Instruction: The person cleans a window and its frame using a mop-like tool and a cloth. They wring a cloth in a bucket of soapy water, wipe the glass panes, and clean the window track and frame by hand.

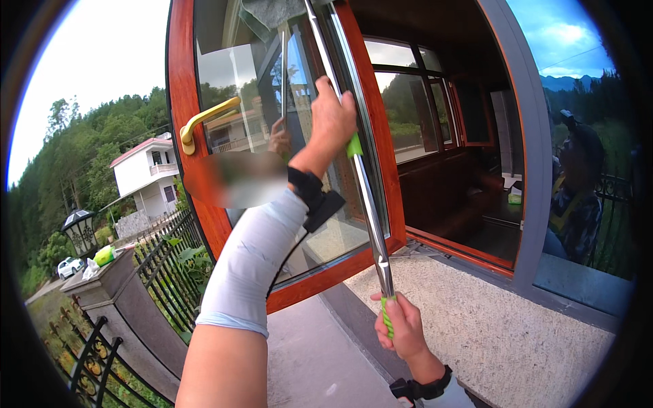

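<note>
My left hand (pixel 332 113) is wrapped around the upper part of a shiny telescopic metal pole (pixel 369 209), just above its green collar (pixel 354 145). Lower down, my right hand (pixel 404 324) grips the ribbed green handle (pixel 386 321) at the pole's bottom end. The pole slants up and to the left. At its top a grey cloth mop pad (pixel 273 13) lies over the glass pane (pixel 227 76) of an open casement sash; the picture's edge cuts the pad off. The sash has a reddish-brown frame (pixel 186 97) and a gold lever handle (pixel 209 120).
Below the sash runs a rough stone sill (pixel 459 316). To the right stands a grey window post (pixel 533 204) beside reflective glass (pixel 576 153). A black iron fence (pixel 171 270) and a stone pillar (pixel 122 301) with a green-and-white packet (pixel 104 256) are at left.
</note>
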{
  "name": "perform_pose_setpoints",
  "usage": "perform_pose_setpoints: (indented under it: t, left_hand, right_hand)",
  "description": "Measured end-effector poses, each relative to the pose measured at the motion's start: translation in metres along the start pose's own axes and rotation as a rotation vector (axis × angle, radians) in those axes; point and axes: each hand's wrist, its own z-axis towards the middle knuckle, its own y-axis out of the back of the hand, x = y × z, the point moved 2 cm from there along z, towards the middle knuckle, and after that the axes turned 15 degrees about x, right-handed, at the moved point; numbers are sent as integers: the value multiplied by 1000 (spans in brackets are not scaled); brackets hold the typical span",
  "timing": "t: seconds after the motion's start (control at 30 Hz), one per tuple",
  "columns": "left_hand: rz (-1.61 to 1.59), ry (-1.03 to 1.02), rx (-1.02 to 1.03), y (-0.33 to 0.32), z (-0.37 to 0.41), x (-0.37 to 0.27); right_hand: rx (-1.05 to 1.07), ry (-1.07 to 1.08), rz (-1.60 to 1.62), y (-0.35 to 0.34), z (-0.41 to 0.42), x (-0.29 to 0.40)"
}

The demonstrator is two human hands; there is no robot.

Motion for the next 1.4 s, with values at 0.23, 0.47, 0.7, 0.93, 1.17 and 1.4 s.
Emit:
perform_pose_setpoints:
  t: [0.23,0.47,0.7,0.93,1.17,1.4]
  left_hand:
    - [160,-16,22,-2,66,34]
    - [-395,139,266,-66,-92,18]
    - [-742,223,516,-123,-216,4]
    - [-1127,466,526,-156,-325,-30]
    - [-1164,764,643,-177,-481,-66]
    - [-1279,936,597,-138,-598,-82]
  right_hand:
    - [-7,18,-83,7,25,16]
    - [-144,-134,-64,39,-113,-93]
    - [-296,-469,-301,77,-292,-164]
    - [-242,-312,-1176,74,-447,-190]
    - [-292,-997,-405,73,-594,-209]
    - [-206,-1169,-468,64,-622,-208]
